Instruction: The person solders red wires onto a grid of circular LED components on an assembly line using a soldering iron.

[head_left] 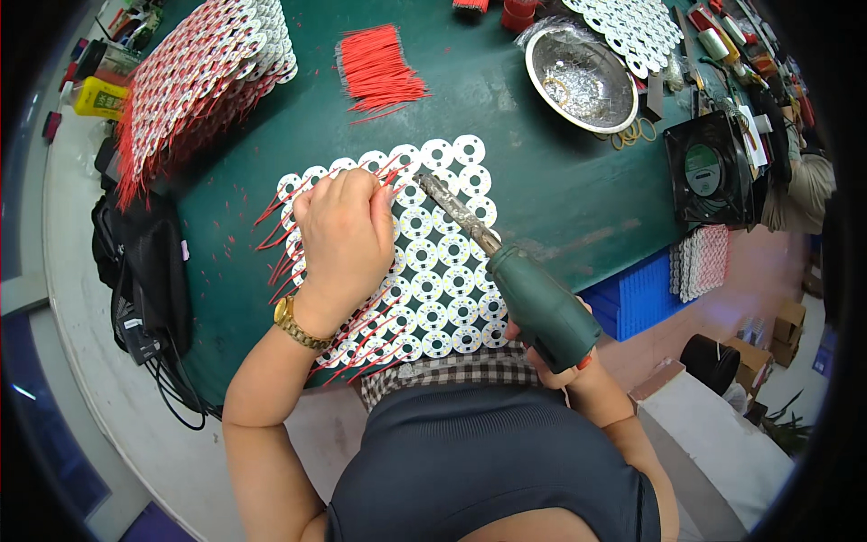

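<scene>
A panel of round white LED boards (422, 255) lies on the green table in front of me. Red wires stick out from its left columns. My left hand (343, 237), with a gold watch on the wrist, rests over the panel's upper left, fingers pinched on red wires (390, 175). My right hand (548, 369) grips a green soldering gun (542, 303) from below, mostly hidden behind its body. The gun's metal tip reaches the boards just right of my left fingertips.
A bundle of red wires (379, 70) lies farther back. Wired boards are stacked (212, 77) at the far left. A metal bowl (582, 79) with plastic lining and a black fan (713, 170) stand on the right. Below the table edge is a blue crate (637, 294).
</scene>
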{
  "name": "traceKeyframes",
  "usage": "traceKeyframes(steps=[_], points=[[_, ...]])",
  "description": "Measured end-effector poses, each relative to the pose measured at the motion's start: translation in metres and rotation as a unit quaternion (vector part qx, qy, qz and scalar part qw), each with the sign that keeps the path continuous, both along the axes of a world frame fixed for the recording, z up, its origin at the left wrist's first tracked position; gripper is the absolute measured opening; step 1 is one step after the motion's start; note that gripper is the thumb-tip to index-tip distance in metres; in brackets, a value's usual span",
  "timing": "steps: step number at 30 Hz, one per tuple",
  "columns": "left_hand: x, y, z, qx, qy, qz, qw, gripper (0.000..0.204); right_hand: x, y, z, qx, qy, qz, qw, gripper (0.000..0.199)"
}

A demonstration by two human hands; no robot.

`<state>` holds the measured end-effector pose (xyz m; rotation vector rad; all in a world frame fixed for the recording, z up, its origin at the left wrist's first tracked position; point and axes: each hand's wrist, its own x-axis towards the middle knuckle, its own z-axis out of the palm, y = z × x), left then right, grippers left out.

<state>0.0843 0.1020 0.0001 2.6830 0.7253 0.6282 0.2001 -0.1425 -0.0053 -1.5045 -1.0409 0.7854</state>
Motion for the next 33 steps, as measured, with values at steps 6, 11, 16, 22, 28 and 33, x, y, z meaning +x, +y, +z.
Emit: traceKeyframes(steps=[6, 11, 16, 22, 28, 33], points=[[-0.001, 0.001, 0.002, -0.022, 0.001, -0.006, 1.000, 0.010, 0.002, 0.008, 0.007, 0.057, -0.011, -0.005, 0.998, 0.035], [-0.001, 0.001, 0.002, -0.008, 0.011, -0.011, 1.000, 0.011, 0.002, 0.010, 0.007, 0.057, -0.021, 0.000, 0.998, 0.032], [-0.001, 0.001, 0.004, -0.015, 0.021, -0.012, 1.000, 0.010, 0.001, 0.011, 0.010, 0.048, -0.017, 0.001, 0.999, 0.031], [-0.001, 0.001, 0.004, -0.018, 0.021, -0.008, 1.000, 0.010, 0.000, 0.008, 0.005, 0.048, -0.034, -0.001, 0.998, 0.028], [-0.001, 0.002, 0.004, -0.020, 0.019, -0.007, 1.000, 0.010, -0.001, 0.007, 0.005, 0.021, -0.054, 0.000, 0.998, 0.031], [-0.001, 0.002, 0.003, -0.011, 0.015, -0.010, 1.000, 0.010, -0.002, 0.009, 0.006, 0.008, -0.074, -0.002, 0.997, 0.032]])
